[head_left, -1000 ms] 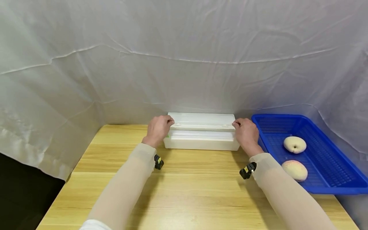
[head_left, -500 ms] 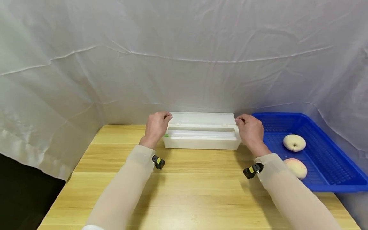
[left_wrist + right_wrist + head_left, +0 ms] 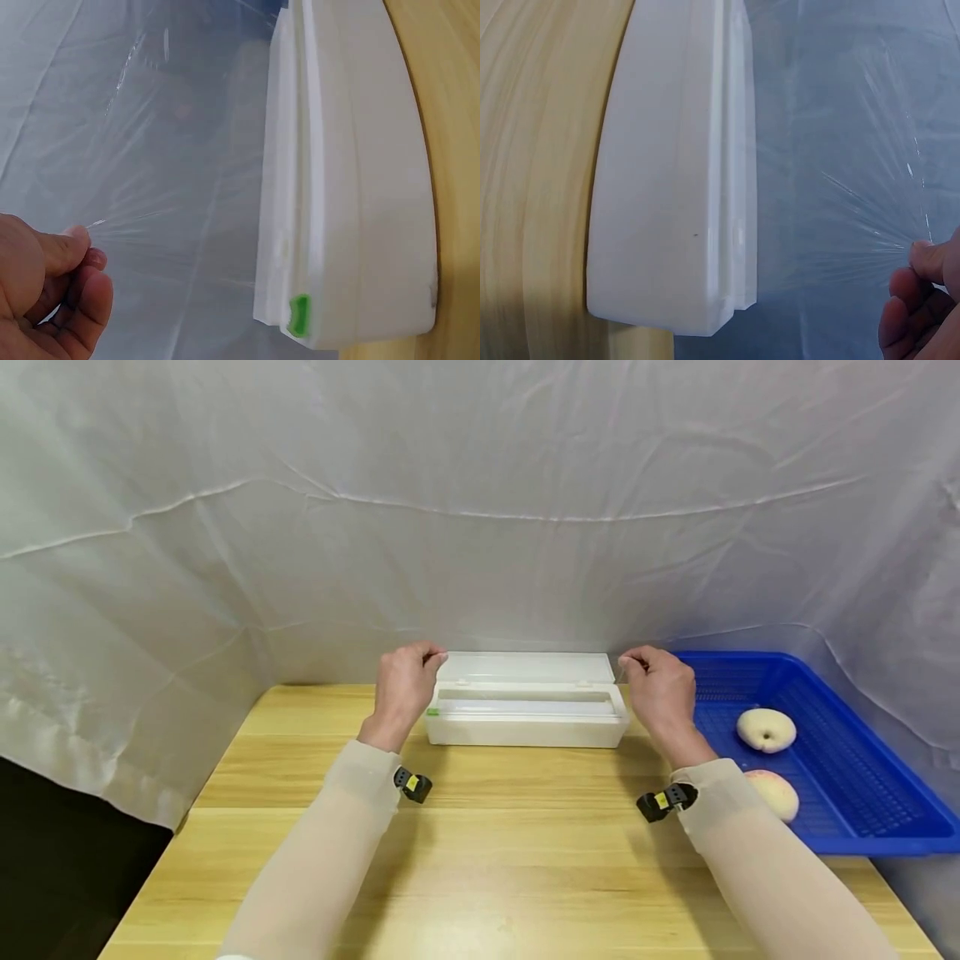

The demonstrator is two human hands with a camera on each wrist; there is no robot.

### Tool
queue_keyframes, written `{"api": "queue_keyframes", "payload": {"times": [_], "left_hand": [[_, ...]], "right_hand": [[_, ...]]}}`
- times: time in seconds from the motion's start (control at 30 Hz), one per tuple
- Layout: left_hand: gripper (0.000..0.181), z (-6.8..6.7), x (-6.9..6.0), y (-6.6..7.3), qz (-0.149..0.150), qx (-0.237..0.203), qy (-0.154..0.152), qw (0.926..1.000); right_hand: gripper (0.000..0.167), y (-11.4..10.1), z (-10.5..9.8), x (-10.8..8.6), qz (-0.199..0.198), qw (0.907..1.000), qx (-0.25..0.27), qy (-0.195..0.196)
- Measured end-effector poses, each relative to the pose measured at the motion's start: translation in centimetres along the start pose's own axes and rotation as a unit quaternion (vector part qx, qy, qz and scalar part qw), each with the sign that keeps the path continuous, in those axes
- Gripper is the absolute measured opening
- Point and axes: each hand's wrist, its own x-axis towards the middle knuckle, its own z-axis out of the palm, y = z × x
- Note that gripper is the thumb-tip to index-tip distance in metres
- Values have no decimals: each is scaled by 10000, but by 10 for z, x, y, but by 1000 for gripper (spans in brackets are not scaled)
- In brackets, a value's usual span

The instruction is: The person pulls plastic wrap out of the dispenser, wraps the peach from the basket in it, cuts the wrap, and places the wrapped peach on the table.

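Observation:
A long white cling film dispenser box (image 3: 525, 735) sits at the back of the table with its lid (image 3: 525, 667) tipped back. A green slider (image 3: 299, 315) shows at its left end. Clear cling film (image 3: 165, 187) is stretched up from the box between both hands. My left hand (image 3: 405, 689) pinches one corner of the film between thumb and forefinger, above the box's left end. The other corner is pinched by my right hand (image 3: 662, 689), where creases fan out from the fingertips in the right wrist view. In the head view the film is barely visible.
To the right stands a blue plastic basket (image 3: 862, 843) holding two pale flat peaches, one farther peach (image 3: 767, 730) and one nearer peach (image 3: 776, 795) partly behind the right sleeve. A grey cloth backdrop (image 3: 480, 577) hangs close behind the box on the wooden table (image 3: 510, 860).
Both hands have risen and moved slightly apart, away from the box, drawing the film up with them. More of the box's inside shows now.

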Motion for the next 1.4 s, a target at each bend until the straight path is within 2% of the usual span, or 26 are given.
{"api": "queue_keyframes", "payload": {"times": [0.4, 0.73, 1.07, 1.4], "left_hand": [[21, -9, -7, 12, 195, -201, 527, 9982], [23, -20, -12, 22, 210, -406, 828, 9955], [20, -29, -16, 32, 168, -852, 1060, 9906], [20, -38, -18, 41, 310, -1101, 1355, 9842]], "right_hand": [[22, -7, -7, -3, -15, 9978, 398, 523], [17, -16, -17, -4, -306, 9898, 749, 1175], [21, -23, -26, -6, -448, 9821, 1119, 1450], [23, -31, -36, -8, -688, 9725, 1434, 1704]]}}
